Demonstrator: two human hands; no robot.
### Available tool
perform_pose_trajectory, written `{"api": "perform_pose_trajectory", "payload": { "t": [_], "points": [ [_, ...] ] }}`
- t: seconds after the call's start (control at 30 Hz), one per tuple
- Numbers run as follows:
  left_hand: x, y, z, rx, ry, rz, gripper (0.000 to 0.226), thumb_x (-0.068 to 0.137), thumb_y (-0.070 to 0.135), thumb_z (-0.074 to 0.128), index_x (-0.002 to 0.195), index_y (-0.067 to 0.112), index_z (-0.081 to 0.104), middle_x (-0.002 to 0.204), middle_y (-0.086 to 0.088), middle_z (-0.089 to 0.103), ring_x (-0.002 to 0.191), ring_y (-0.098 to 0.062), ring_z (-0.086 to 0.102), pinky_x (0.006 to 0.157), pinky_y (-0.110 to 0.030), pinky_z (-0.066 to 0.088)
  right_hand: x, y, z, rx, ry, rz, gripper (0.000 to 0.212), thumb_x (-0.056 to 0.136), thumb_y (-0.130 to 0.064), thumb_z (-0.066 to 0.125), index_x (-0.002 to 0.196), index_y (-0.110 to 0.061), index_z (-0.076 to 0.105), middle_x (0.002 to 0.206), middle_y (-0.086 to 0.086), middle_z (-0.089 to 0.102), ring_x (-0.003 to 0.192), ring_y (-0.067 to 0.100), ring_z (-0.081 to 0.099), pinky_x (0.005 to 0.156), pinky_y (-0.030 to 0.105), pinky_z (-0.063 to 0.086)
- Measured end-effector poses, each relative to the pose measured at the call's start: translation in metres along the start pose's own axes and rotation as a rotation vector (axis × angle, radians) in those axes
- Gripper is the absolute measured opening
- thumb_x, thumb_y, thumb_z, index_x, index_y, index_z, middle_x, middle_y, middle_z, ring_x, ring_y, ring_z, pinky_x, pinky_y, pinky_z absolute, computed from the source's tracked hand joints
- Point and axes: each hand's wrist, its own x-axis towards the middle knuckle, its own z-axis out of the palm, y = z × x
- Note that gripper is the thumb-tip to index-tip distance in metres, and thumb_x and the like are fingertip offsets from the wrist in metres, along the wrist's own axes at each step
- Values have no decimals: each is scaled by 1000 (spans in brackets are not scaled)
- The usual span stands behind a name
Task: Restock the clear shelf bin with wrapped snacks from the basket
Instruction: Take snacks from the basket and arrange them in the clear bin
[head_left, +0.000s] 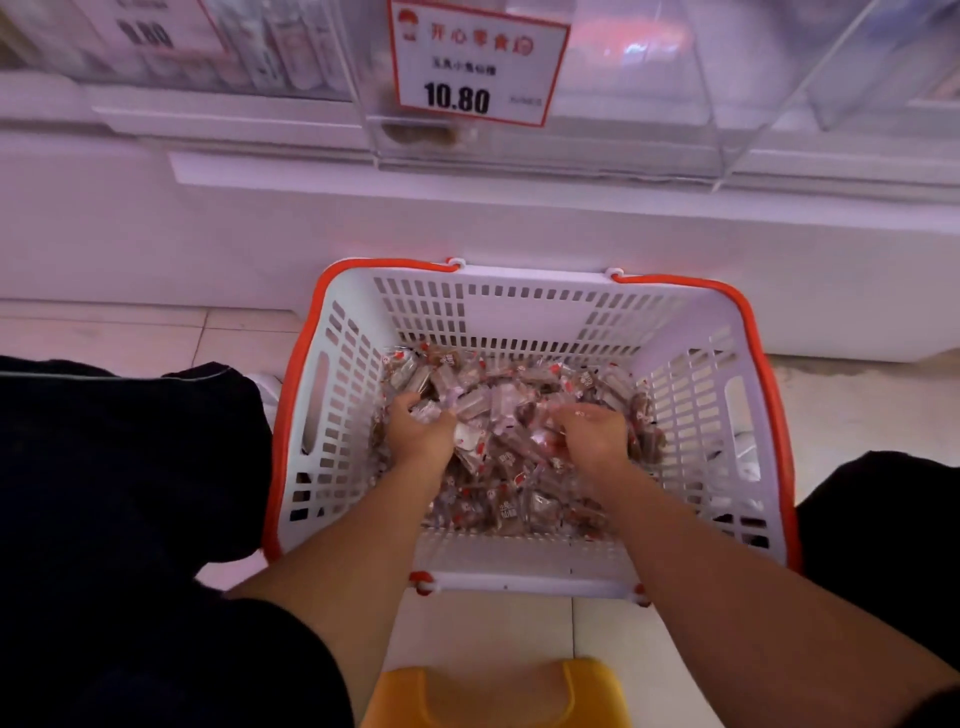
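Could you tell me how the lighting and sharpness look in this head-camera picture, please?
Head view: pinkish cast over the shelf; price tag large digits readable, small print blurred; clear bin hazy with glare; basket edges bowed by the wide lens; snacks fairly sharp.

A shop: a red-bordered price tag (475, 62) reading 10.80 hangs on a clear shelf bin (545, 140), and below it a shopping basket (519, 306) sits on the tiled floor (156, 332).
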Motion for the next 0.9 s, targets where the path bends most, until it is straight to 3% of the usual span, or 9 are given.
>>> {"api": "perform_pose_trajectory", "payload": {
  "t": [0.03,0.1,0.17,0.27,0.4,0.57,0.7,0.8,0.9],
  "points": [
    [-3,4,-3,17,0,28,46,87,22,75,129,21,54,137,-10,54,108,-27,60,86,-28,54,-1,-5,-3,41,-34,65,15,88,-6,69,75,-2,73,64,16,65,46,20,54,45,27,46],
    [-7,13,-9,97,-12,147,41,89,19,72,127,22,55,133,-6,58,81,-9,57,56,-4,45,-3,-17,-8,48,-160,132,8,90,-8,69,95,-3,73,73,13,67,52,16,55,44,24,45],
    [-10,26,-13,150,-68,275,35,90,15,72,120,23,55,125,-2,58,69,3,45,41,-2,38,-8,-29,-13,7,-304,147,18,91,-7,68,109,-8,69,78,8,68,59,13,57,47,22,44],
    [-20,57,-20,143,-208,345,29,89,24,74,111,28,55,118,3,55,78,-4,53,57,-7,45,-20,-61,-24,-131,-463,98,21,88,-12,72,107,-20,72,90,2,75,74,12,63,55,24,44],
    [-41,128,-37,204,-503,345,9,99,22,59,106,25,61,116,-6,63,83,-21,63,76,-43,60,-49,-140,-44,-403,-603,-43,30,85,-6,73,115,-12,69,92,5,75,77,12,68,65,24,50],
    [-88,211,-76,344,-728,472,7,100,15,57,95,14,61,79,-4,59,57,-11,54,53,-25,46,-114,-233,-74,-507,-806,-85,32,85,4,67,117,7,64,103,15,69,89,19,70,76,28,60],
    [-131,232,-103,188,-639,619,14,95,20,65,108,20,62,80,-1,69,63,-8,66,59,-22,52,-166,-254,-87,-208,-854,-121,33,78,-11,72,110,-6,66,100,13,67,83,20,71,71,29,60],
    [-151,235,-103,-16,-506,730,7,97,28,61,100,29,68,75,12,68,69,-5,63,72,-26,52,-188,-246,-79,17,-863,-148,44,81,-16,69,123,-2,61,109,14,64,86,17,66,77,32,59],
    [-163,245,-88,-191,-434,697,18,105,23,46,98,22,64,87,-9,69,81,-20,60,75,-42,53,-201,-249,-64,170,-815,-189,51,86,-17,65,131,4,54,114,19,65,93,22,65,84,37,59]
  ]
}}
